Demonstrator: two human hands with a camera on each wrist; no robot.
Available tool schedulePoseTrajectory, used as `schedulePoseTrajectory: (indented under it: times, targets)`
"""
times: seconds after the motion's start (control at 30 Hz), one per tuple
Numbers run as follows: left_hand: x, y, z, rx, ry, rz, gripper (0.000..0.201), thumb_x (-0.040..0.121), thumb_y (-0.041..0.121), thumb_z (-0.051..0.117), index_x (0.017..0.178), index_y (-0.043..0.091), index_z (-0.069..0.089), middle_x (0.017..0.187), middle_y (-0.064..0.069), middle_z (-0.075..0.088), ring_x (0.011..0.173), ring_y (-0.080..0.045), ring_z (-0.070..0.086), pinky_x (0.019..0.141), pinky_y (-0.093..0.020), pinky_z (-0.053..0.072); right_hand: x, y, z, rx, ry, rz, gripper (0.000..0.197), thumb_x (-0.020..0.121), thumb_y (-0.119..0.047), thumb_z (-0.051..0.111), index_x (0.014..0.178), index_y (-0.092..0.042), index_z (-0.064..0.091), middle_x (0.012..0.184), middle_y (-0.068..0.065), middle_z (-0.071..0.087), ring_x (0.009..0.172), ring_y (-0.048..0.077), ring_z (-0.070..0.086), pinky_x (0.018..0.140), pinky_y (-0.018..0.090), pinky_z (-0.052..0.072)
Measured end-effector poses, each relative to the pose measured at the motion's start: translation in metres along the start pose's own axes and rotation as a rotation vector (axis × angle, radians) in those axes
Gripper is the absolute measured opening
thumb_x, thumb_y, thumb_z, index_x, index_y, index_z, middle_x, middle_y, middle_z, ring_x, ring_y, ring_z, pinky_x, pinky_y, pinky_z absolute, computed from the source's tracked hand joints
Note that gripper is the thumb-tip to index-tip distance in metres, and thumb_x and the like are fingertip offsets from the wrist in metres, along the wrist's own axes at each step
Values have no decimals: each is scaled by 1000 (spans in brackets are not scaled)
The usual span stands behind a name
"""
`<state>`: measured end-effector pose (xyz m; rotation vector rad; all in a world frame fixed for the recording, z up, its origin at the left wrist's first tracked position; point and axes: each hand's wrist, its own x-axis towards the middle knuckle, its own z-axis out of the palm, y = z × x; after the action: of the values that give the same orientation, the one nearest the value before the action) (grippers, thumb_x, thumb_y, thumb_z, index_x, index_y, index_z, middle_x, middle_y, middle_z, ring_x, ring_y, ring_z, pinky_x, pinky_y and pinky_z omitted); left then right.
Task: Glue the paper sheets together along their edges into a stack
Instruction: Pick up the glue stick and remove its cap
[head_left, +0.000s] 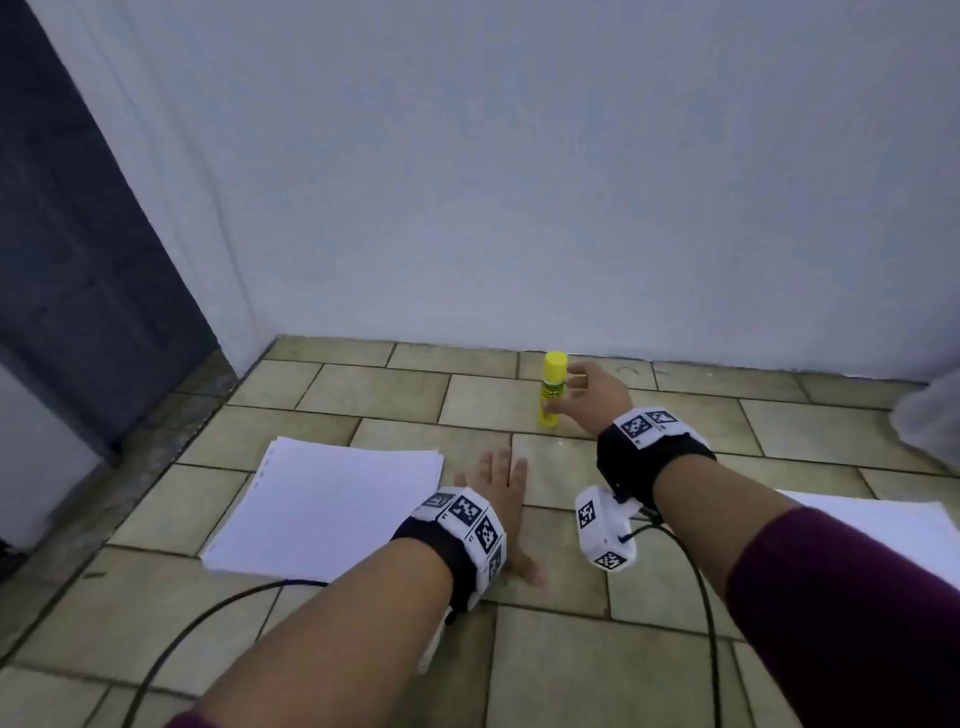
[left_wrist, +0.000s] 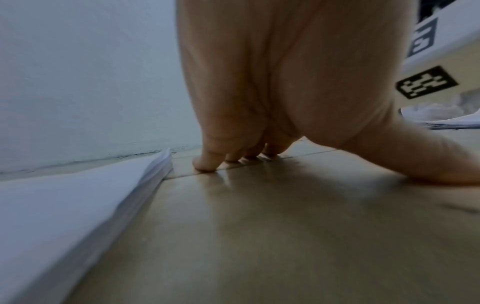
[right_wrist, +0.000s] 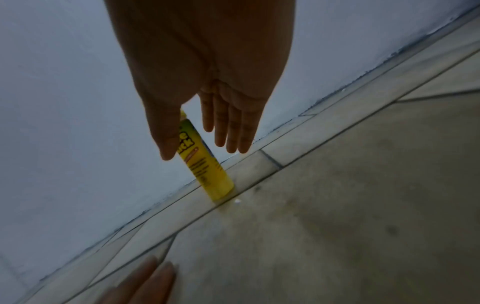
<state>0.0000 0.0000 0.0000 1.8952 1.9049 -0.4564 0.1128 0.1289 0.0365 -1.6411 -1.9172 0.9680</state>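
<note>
Paper (head_left: 327, 506) lies in a loose white pile on the tiled floor (head_left: 545, 670), at about nine o'clock from the left hand (head_left: 501, 496) and just beside it, its near edge fanned out in the left wrist view (left_wrist: 145, 181). A second lot of paper (head_left: 893, 525) lies at three o'clock, well apart from the first, partly hidden behind the right forearm. The glue stick (head_left: 551, 389), yellow with a yellow cap, stands upright on the floor at twelve o'clock, near the foot of the white wall (head_left: 519, 182).

The left hand rests flat on the tiles, fingers straight and close together, thumb spread to the side; its fingertips (left_wrist: 207, 164) touch the floor, holding nothing. The right hand (head_left: 592, 397) reaches to the glue stick (right_wrist: 205, 164) with fingers (right_wrist: 228, 127) straight and relaxed, the thumb in front of the tube's upper part. I cannot tell whether the thumb touches it; the fingers stand apart from it.

A dark door (head_left: 78, 234) is at ten o'clock.
</note>
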Motion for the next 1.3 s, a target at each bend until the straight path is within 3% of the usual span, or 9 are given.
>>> schedulePoseTrajectory:
  times: [0.17,0.47,0.6,0.67,0.73,0.87,1.0,1.17,1.3]
  targets:
    - [1,-1,1,-15,7,-7,137,67,60,76,149,11,-22,157,-11,-26,146,-30,-21,117,-56,-1,0,1,9,-14,61,-73,34,80,-19,74,111,-8,64,112,8,68,107,22,61,85,23,40]
    - [-5,-1,-4,-3,15,13,136,65,59,78,151,9,-15,159,-11,-18,147,-31,-14,118,-54,6,-60,-9,-18,348,26,-173,14,86,-16,67,81,-20,54,74,-5,50,80,31,65,77,42,54]
    - [-18,-2,-47,5,59,48,66,83,38,70,138,10,45,143,-11,44,130,-26,44,105,-37,41,-118,-20,-50,551,-97,-278,8,90,-13,63,87,-18,57,82,0,49,74,30,70,68,36,51]
    - [-29,0,-73,-233,222,113,26,93,20,57,117,12,63,123,-5,61,109,-18,59,97,-30,46,-142,-22,-65,618,-129,-328,4,90,-12,61,92,-16,60,83,1,52,73,27,70,67,33,53]
    - [-47,5,-97,-757,396,247,22,96,6,46,99,14,67,110,-5,67,94,-14,61,94,-27,47,-161,-23,-78,675,-142,-356,6,90,-13,60,95,-15,62,81,-1,55,73,24,69,65,27,52]
    - [-92,11,-120,-1637,259,708,30,98,3,35,113,8,60,115,-6,69,100,-17,67,91,-32,52,-178,-23,-89,667,-152,-343,13,89,-19,62,99,-11,64,80,1,56,70,20,67,60,20,48]
    - [-104,14,-117,-1443,329,854,34,90,1,52,122,10,58,123,-5,66,116,-23,61,98,-30,50,-182,-22,-84,626,-139,-313,9,90,-12,59,96,-13,65,79,3,57,68,20,66,57,20,48]
    - [-107,14,-118,-1263,493,668,31,84,-3,66,108,16,64,97,-1,61,70,-10,58,71,-18,52,-182,-20,-74,551,-79,-293,8,85,-14,68,92,-16,67,82,4,60,67,24,67,56,26,50]
    - [-108,15,-115,-1204,462,577,33,71,26,80,95,15,60,86,2,55,75,-11,53,73,-23,52,-180,-18,-69,449,-8,-322,15,77,-20,78,87,-24,69,81,1,63,70,39,63,62,35,52]
